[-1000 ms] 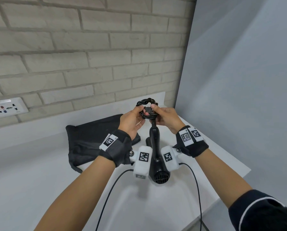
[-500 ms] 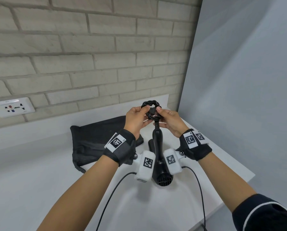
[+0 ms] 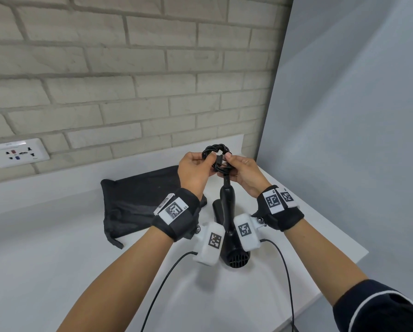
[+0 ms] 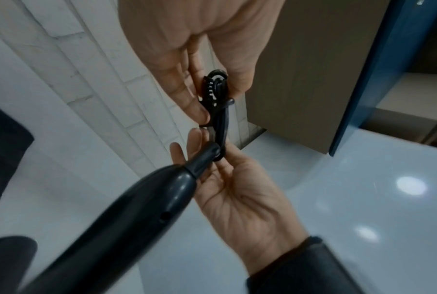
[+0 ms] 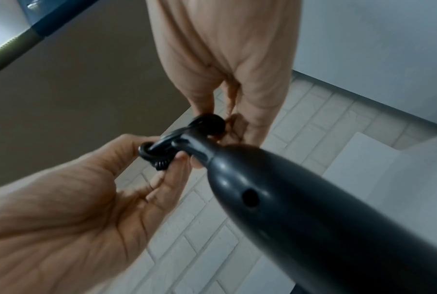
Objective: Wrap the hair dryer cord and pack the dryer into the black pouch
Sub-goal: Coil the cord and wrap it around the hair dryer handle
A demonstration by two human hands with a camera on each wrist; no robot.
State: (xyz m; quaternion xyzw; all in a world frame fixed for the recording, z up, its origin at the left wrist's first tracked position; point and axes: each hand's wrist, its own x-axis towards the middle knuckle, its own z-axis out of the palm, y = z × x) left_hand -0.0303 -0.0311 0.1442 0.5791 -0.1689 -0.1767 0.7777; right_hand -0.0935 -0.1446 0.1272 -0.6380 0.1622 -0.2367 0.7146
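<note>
Step in hand: we judge we are finishing the cord wrap; the coiled black cord bundle sits at the tip of the handle of the glossy black plastic hair dryer, in the middle of the head view, and both hands work on it.
Left hand: our left hand pinches the left side of the bundle between thumb and curled fingers; the left wrist view shows a ribbed plug piece caught in that pinch.
Right hand: our right hand pinches the right side of the bundle, thumb on top, fingers curled under the handle tip.
Dryer: it hangs from the bundle, handle up and vented rear end down near the centre of the frame, between our wrists; whether it touches the white countertop we cannot tell.
Pouch: the flat black fabric pouch lies on the countertop at left of centre, just beside the dryer, nothing in it yet as far as we see; its opening is not clearly visible.
Next move: we think the loose end needs tucking so the coil holds, then one hand must free itself to open the pouch while the other keeps hold of the dryer.
Risk: we judge the coil may spring loose if either pinch lets go early.
</note>
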